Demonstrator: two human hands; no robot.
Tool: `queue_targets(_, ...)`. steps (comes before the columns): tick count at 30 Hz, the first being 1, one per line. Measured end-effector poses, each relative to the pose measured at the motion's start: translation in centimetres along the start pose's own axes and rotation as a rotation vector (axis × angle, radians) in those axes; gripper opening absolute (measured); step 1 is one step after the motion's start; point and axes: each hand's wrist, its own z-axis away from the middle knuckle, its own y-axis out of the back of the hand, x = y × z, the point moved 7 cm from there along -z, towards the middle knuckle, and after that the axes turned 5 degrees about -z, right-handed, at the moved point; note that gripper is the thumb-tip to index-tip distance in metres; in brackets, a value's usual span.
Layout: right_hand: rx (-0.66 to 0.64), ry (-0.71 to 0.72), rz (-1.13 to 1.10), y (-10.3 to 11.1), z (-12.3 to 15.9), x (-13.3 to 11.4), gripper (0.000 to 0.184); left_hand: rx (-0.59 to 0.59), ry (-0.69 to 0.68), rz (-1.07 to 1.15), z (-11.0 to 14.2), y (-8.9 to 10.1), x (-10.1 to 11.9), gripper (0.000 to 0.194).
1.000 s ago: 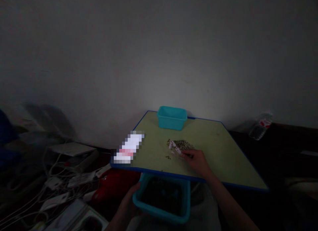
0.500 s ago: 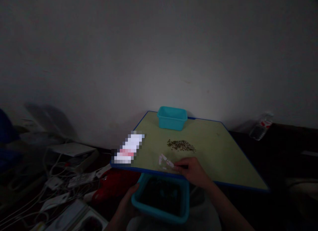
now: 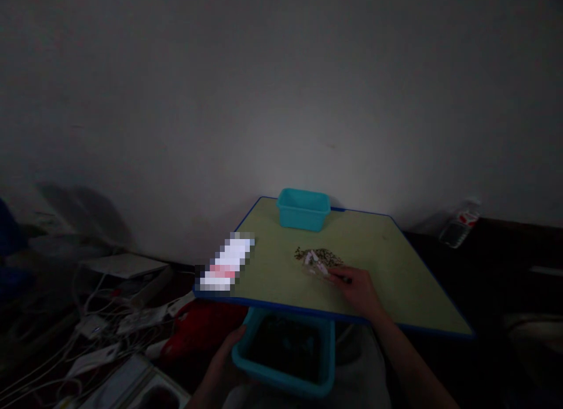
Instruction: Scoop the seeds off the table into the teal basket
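My right hand [image 3: 358,289] rests on the pale green table [image 3: 396,262] with its fingers closed on a small clear and pink plastic piece [image 3: 315,263]. That piece lies against the near side of a little heap of dark seeds [image 3: 320,255]. Below the table's front edge, my left hand [image 3: 226,356] grips the left rim of a teal tub [image 3: 285,356], held under the edge with dark contents.
A second, smaller teal tub [image 3: 303,208] stands at the table's far edge by the wall. A blurred white and pink item [image 3: 226,262] lies on the table's left edge. Cables and adapters [image 3: 101,333] litter the floor left; a plastic bottle [image 3: 460,224] lies right.
My right hand moved the plastic piece from the seeds to the front edge above the tub, then back to the seed heap. The left hand and tub stayed put.
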Motion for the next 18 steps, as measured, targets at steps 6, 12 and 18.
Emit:
queue_targets(6, -0.040, 0.015, 0.121, -1.9, -1.7, -0.8, 0.021, 0.069, 0.003, -0.062, 0.2, -0.6, -0.1, 0.084)
queue_targets(12, -0.061, 0.050, 0.244, -4.0, -3.3, -1.8, 0.023, 0.092, 0.019, -0.071, 0.4, -0.8, -0.2, 0.085)
queue_targets(18, -0.017, -0.003, 0.334, -2.1, -4.3, -0.4, 0.024, 0.011, -0.002, -0.044, 0.8, -1.1, 0.0, 0.091)
